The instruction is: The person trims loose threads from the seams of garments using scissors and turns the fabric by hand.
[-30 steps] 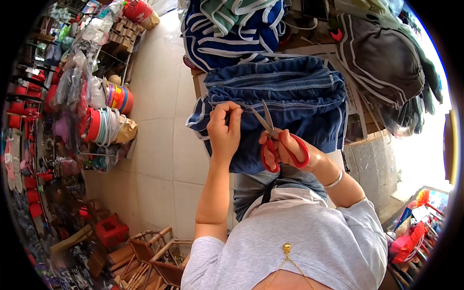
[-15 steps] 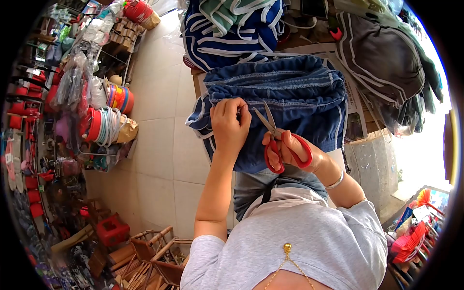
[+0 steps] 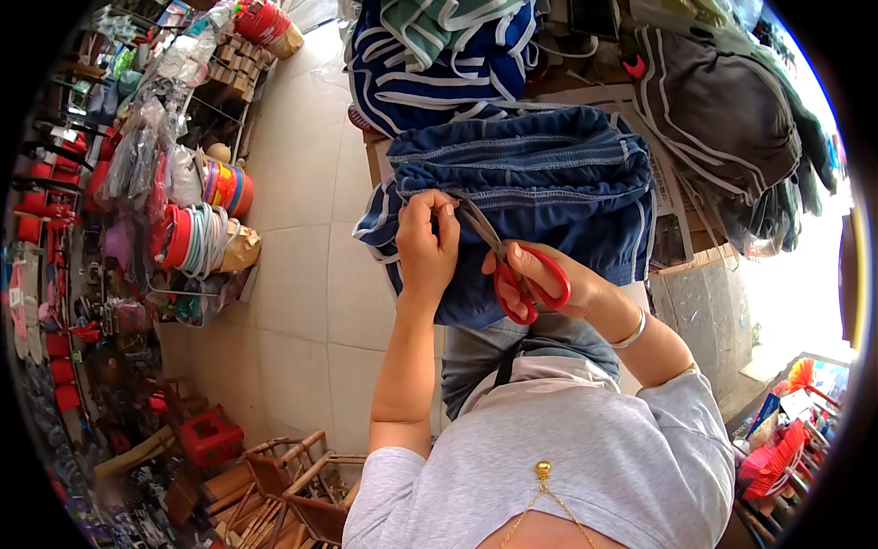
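My right hand (image 3: 538,274) grips the scissors (image 3: 499,249), blades closer together than a moment ago, tips now beside my left hand (image 3: 428,242), whose fingers curl tight, on what I cannot tell, at the blue garment (image 3: 576,224) before me.

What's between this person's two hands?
In the head view, the scissors' blades lie between the left hand and right hand, with the blue cloth beneath.
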Motion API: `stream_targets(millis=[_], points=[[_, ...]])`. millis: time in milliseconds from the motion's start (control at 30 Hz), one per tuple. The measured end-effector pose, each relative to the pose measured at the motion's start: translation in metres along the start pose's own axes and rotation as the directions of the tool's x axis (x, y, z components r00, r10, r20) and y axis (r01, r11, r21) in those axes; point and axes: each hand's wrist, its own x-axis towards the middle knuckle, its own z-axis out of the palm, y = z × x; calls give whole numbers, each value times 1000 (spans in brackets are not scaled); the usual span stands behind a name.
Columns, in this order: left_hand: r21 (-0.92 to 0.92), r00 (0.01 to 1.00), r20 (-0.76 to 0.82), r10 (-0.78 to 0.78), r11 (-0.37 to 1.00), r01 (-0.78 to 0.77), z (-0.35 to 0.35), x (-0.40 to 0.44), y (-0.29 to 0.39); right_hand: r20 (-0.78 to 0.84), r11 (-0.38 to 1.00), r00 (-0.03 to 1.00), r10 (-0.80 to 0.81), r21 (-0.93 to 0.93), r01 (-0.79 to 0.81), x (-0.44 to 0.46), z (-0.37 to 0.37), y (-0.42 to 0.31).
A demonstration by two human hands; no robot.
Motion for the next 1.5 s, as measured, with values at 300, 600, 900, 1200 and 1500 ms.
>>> stream_targets(millis=[300,600,900,1200,1500], points=[[-70,999,0,-32,997,32,-3,-2,2,-26,1000,999,-18,-25,18,6,1,-4],[82,997,-10,76,994,-75,2,3,2,-27,1000,999,-17,-22,16,1,-1,-3],[129,996,5,88,988,-88,0,1,0,-41,999,999,-19,-36,18,2,1,-6],[109,996,31,79,991,-82,-2,-1,-2,-51,999,998,-27,-48,24,11,0,-4],[87,995,30,92,992,-94,-3,-1,-3,-67,999,997,-35,-23,33,11,-3,-4]])
